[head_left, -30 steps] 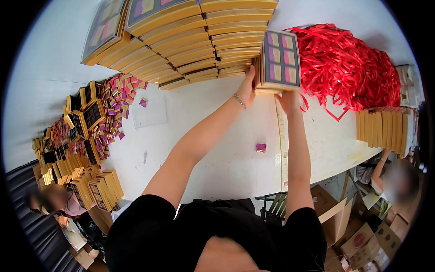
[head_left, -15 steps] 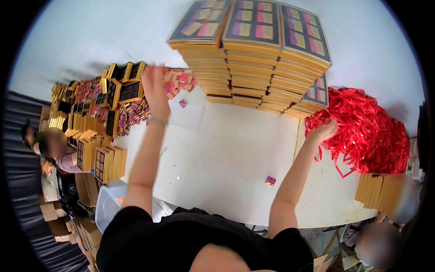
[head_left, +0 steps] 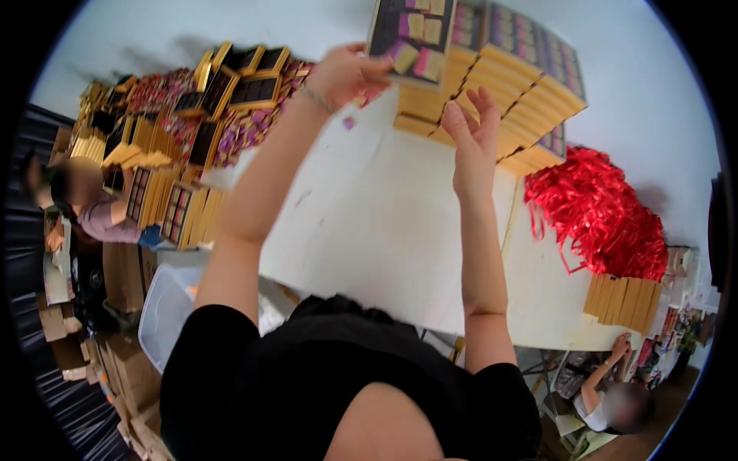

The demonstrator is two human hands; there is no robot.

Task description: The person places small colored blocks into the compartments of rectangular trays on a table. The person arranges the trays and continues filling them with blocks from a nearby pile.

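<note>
My left hand (head_left: 350, 77) is closed on the lower left corner of a flat gold-edged box (head_left: 411, 34), whose dark compartments hold pink, purple and gold wrapped pieces. This box is tilted and partly cut off by the upper edge of the view. Just below and right of it, my right hand (head_left: 475, 134) is raised with thumb and fingers apart, holding nothing. Behind both hands rises a tall stack of similar filled boxes (head_left: 530, 77); the box and my right hand hide part of it.
Red ribbon (head_left: 596, 215) is heaped on the white table (head_left: 369, 230) at right, beside upright gold boxes (head_left: 621, 301). Open boxes (head_left: 254, 91) and loose wrapped pieces (head_left: 242, 137) crowd the far left. A clear plastic bin (head_left: 165, 311) stands lower left. Other people are at both sides.
My left hand has moved right and taken hold of a filled box by the stack. My right hand has left the red ribbon and come up toward the stack. The view has shifted.
</note>
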